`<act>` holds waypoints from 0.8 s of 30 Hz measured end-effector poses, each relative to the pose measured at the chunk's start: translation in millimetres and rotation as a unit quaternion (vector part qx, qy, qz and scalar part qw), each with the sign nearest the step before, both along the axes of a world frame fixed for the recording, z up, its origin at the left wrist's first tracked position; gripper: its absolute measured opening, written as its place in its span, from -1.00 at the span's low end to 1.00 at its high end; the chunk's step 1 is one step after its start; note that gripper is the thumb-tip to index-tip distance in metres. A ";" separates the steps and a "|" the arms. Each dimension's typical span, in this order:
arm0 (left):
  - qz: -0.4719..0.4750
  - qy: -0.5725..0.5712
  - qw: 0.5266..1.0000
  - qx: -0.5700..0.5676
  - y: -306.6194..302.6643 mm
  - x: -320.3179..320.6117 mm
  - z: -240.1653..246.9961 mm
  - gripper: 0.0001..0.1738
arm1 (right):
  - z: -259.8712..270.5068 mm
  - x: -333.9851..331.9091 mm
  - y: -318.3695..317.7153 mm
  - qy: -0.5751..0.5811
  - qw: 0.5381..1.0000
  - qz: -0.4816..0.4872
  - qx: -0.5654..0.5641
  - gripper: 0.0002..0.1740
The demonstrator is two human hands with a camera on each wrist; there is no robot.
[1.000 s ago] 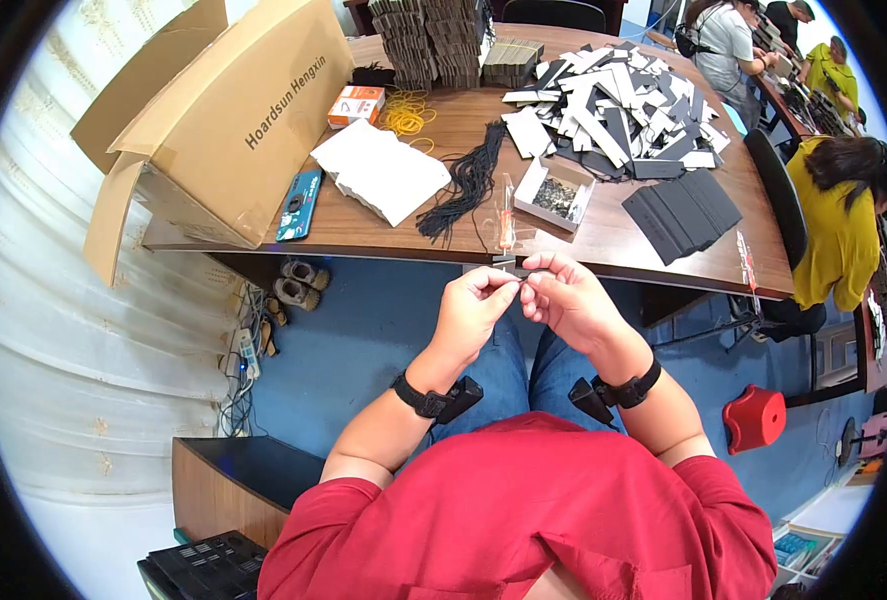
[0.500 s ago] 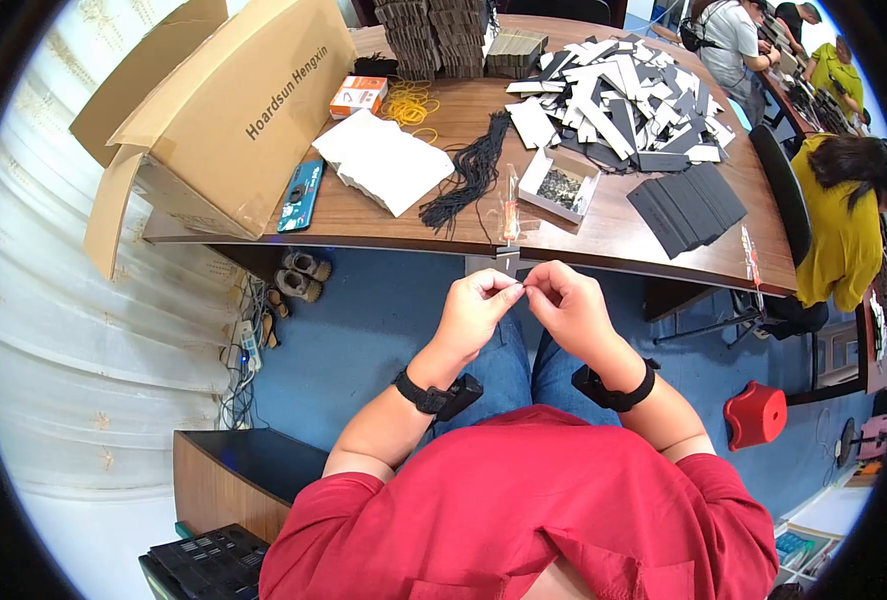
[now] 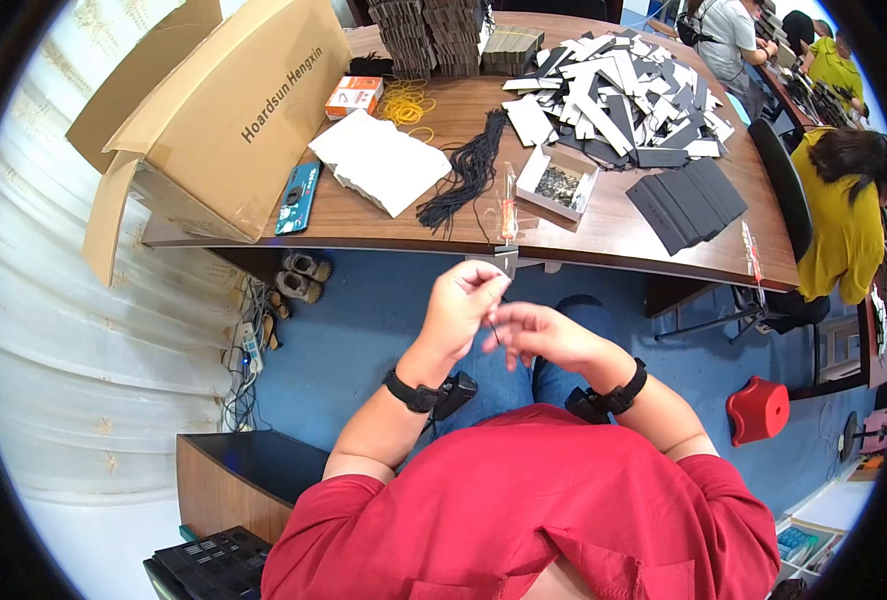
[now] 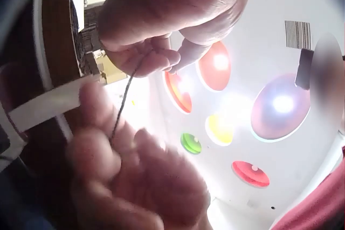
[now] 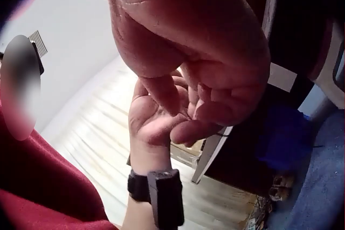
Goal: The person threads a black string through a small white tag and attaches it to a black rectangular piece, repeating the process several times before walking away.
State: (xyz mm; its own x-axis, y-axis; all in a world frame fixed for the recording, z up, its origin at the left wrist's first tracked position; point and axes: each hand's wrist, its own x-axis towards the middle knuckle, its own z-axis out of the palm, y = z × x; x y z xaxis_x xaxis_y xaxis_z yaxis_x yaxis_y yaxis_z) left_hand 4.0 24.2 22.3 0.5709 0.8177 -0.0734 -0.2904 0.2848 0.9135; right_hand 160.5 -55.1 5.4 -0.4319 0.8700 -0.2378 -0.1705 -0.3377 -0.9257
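Note:
In the head view my left hand (image 3: 457,308) pinches a thin black cord beside a small dark tag (image 3: 506,260) at the table's front edge. Whether the cord joins the tag cannot be told. My right hand (image 3: 553,338) is just below and to the right, thumb and fingers curled on the cord's lower part. The left wrist view shows the cord (image 4: 124,100) stretched between my left fingertips above and my blurred right hand (image 4: 140,176) below. In the right wrist view my right hand (image 5: 188,36) covers most of the cord, with my left hand (image 5: 153,119) behind it.
On the table (image 3: 463,125) lie a black cord bundle (image 3: 473,170), white sheets (image 3: 378,160), an open parts box (image 3: 555,185), black panels (image 3: 685,205) and a heap of strips (image 3: 618,100). A large carton (image 3: 248,115) stands left. People are at the right.
My hands were close together at the fingertips; my right hand has moved down and slightly left, its fingers spreading more. The cord between the hands shows more clearly. My left hand has shifted slightly left.

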 end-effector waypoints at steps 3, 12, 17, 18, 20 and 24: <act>0.080 -0.060 0.995 0.010 18.3 -12.8 12.1 -0.95 | -2.6 2.8 -0.7 -0.051 0.998 -0.007 -0.021 -0.80; 0.232 -0.074 0.968 0.064 64.9 -83.5 27.6 -0.98 | -21.9 42.0 -4.4 -0.117 0.988 -0.101 -0.028 -0.89; 0.247 -0.070 0.964 0.063 66.4 -87.3 18.0 -0.96 | -10.7 47.4 -9.1 -0.139 0.981 -0.133 -0.037 -0.88; 0.244 -0.059 0.967 0.048 60.2 -79.3 15.9 -0.94 | -8.6 45.2 -9.0 -0.156 0.976 -0.148 -0.027 -0.88; 0.164 -0.012 0.986 0.025 48.1 -60.9 -0.8 -0.96 | 3.2 37.6 -9.6 -0.240 0.955 -0.157 0.079 -0.88; 0.072 0.000 0.997 -0.038 13.7 -9.6 -13.1 -0.92 | 42.3 6.7 -10.1 -0.413 0.823 -0.132 0.366 -0.86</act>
